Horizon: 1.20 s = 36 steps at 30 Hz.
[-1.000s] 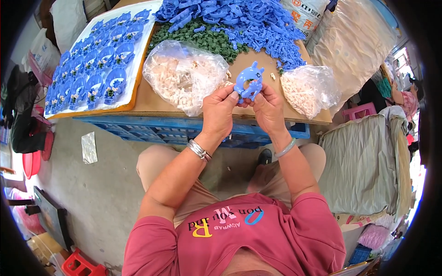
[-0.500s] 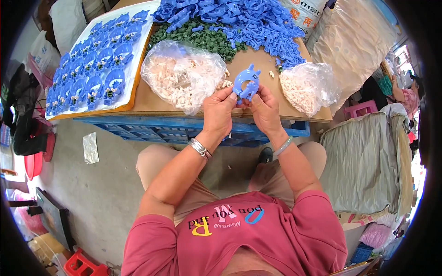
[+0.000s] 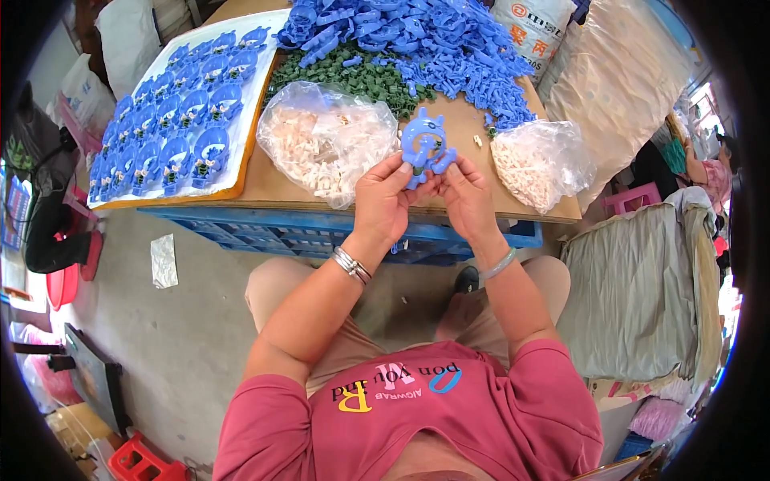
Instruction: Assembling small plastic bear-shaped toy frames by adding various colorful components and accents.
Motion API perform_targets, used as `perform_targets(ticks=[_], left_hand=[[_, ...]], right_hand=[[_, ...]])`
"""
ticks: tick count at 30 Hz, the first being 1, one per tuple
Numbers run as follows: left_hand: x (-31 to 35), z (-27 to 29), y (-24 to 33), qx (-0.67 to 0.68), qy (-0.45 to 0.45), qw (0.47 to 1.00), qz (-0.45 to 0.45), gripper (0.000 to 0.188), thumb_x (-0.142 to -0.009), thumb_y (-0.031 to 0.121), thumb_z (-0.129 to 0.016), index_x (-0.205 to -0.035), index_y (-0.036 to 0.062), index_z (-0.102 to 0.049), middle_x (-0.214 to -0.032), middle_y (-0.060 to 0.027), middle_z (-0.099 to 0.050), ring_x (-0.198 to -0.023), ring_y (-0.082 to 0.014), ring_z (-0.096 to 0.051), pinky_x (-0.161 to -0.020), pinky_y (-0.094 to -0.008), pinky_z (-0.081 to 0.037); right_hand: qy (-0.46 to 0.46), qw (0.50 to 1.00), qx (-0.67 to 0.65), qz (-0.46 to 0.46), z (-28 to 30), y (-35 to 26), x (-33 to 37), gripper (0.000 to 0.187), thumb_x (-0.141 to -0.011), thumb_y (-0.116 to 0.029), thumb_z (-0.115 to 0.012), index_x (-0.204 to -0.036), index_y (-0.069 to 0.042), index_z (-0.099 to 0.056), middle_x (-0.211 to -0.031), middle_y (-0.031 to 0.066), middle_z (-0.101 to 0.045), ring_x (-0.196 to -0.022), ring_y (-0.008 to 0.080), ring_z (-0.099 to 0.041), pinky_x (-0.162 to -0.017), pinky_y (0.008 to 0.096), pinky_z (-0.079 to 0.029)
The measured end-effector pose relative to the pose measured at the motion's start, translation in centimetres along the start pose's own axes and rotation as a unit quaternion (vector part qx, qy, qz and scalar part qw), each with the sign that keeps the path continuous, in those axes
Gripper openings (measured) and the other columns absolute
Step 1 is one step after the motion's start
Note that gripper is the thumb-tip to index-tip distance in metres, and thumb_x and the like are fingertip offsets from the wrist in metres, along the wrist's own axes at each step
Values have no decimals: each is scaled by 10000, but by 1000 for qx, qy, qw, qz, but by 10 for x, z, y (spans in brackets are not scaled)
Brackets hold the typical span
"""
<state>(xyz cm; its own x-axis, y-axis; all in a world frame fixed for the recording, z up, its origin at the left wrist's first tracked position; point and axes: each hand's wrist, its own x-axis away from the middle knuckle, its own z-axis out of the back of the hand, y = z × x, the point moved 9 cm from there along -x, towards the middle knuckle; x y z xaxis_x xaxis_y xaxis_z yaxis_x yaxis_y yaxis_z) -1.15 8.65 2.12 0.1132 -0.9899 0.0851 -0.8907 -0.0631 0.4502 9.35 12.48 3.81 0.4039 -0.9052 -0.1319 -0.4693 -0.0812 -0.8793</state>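
Both of my hands hold one blue plastic toy part (image 3: 425, 144) above the near edge of the wooden board (image 3: 457, 128). My left hand (image 3: 385, 200) grips its lower left side and my right hand (image 3: 468, 196) grips its lower right, fingertips close together under the piece. The part has a round ring shape with small ears on top. A clear bag of pale small pieces (image 3: 325, 144) lies just left of the hands. Another clear bag of pale pieces (image 3: 537, 164) lies just to the right.
A white tray of finished blue parts (image 3: 172, 128) sits at the left. A heap of loose blue parts (image 3: 417, 40) and a pile of green pieces (image 3: 353, 80) lie at the back. A blue crate (image 3: 321, 232) supports the board. Large sacks (image 3: 634, 272) stand right.
The hands have stayed together on the blue part, shifting slightly while turning it; the part now sits a little more upright between the fingers.
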Motion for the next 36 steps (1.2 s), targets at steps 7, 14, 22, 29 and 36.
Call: perform_targets(ticks=[7, 14, 22, 29, 36], left_hand=[[7, -9, 33, -186, -19, 962, -201, 251, -822, 3, -515, -1064, -61, -533, -969, -118, -593, -813, -173, -590, -732, -314, -510], [10, -11, 36, -158, -6, 969, -189, 251, -803, 1, -542, -1050, -39, -558, -936, -74, -600, -766, -118, -573, -676, -226, -479], [8, -8, 33, -199, -7, 960, -195, 268, -811, -1, -531, -1071, -66, -534, -973, -117, -592, -797, -161, -583, -698, -278, -502], [4, -10, 23, -164, -36, 978, -122, 281, -808, 5, -521, -1085, -43, -529, -940, -74, -592, -780, -128, -564, -710, -257, -477], [1, -11, 15, -79, -56, 994, -53, 231, -820, -2, -498, -1042, -49, -541, -922, -87, -595, -775, -151, -570, -710, -275, -477]], right_hand=[[0, 1000, -13, -8, -6, 5, 3, 194, -870, -131, -500, -1006, 3, -538, -839, 62, -580, -653, 104, -510, -594, 231, -415], [-13, 1000, -8, -9, -13, 2, 5, 187, -868, -129, -502, -976, 15, -551, -779, 70, -569, -587, 113, -503, -527, 239, -417], [4, 1000, 22, -1, -13, -7, 6, 207, -840, -85, -541, -1011, 32, -540, -791, 72, -565, -605, 108, -499, -533, 228, -415], [4, 986, 148, 72, -13, -24, 4, 244, -836, -74, -548, -1051, 38, -523, -810, 44, -548, -635, 87, -490, -559, 212, -422], [-16, 970, 211, 121, -27, -38, 7, 255, -843, -52, -523, -1080, 40, -504, -842, 24, -540, -682, 77, -497, -618, 208, -437]])
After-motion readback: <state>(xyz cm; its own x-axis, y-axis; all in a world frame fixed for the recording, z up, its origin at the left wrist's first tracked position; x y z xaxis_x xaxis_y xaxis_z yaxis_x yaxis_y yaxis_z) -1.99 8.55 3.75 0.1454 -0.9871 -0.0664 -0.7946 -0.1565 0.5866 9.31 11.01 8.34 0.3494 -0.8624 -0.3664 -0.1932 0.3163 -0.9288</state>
